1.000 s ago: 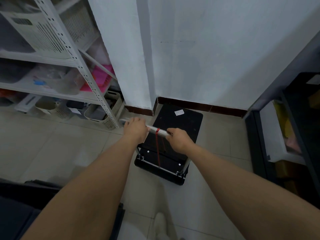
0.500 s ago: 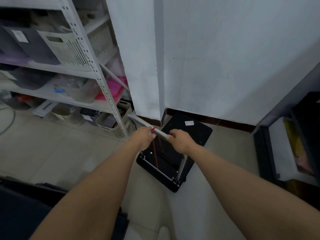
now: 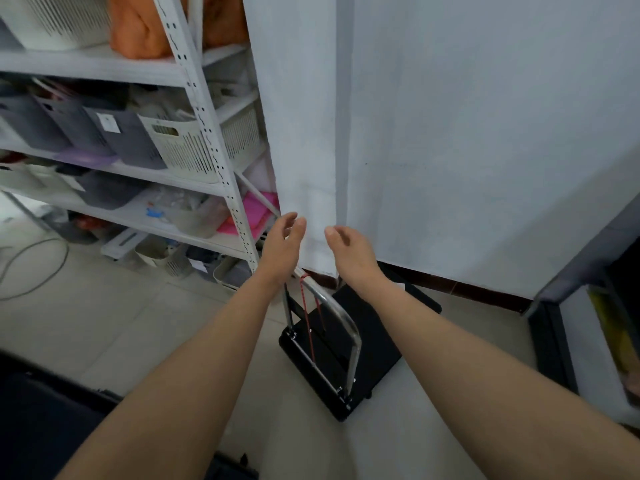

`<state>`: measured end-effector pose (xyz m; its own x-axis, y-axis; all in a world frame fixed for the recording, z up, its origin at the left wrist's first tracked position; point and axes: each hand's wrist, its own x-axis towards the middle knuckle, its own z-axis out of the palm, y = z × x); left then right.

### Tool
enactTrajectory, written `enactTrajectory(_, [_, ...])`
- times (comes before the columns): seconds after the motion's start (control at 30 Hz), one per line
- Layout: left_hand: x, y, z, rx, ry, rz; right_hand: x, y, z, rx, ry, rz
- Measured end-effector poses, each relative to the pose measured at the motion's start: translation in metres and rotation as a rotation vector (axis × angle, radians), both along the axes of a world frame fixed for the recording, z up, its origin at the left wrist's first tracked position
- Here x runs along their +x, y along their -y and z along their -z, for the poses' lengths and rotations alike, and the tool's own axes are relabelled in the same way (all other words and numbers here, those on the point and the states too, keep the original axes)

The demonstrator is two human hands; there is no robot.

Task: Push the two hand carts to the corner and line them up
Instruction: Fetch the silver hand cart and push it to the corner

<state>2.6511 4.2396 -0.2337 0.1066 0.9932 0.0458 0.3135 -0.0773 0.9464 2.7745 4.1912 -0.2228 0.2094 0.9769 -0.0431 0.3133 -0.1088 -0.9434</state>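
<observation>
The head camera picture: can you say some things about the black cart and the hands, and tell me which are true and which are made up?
1. Both hands grip the cart's silver metal handle. False: the left hand and the right hand are open above it and hold nothing.
2. The black flat hand cart stands on the pale tiled floor close to the white wall. True.
3. A thin red cord hangs from the handle. True.
4. The white metal shelf rack is on the right of the cart. False: it is on the left.
</observation>
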Motion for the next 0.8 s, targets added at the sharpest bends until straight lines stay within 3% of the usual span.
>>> enactTrajectory(0.2, [-0.007, 0.016, -0.057, 0.117, 0.191, -0.072, -0.02, -0.005, -0.042, 0.154, -0.314, 0.047])
enactTrajectory(0.33, [-0.014, 0.037, -0.098, 0.259, 0.281, -0.152, -0.026, -0.006, -0.073, 0.248, -0.469, -0.045])
enactTrajectory(0.8, [0.0, 0.094, -0.18, 0.694, 0.409, -0.328, 0.004, 0.025, -0.163, 0.439, -0.56, -0.332])
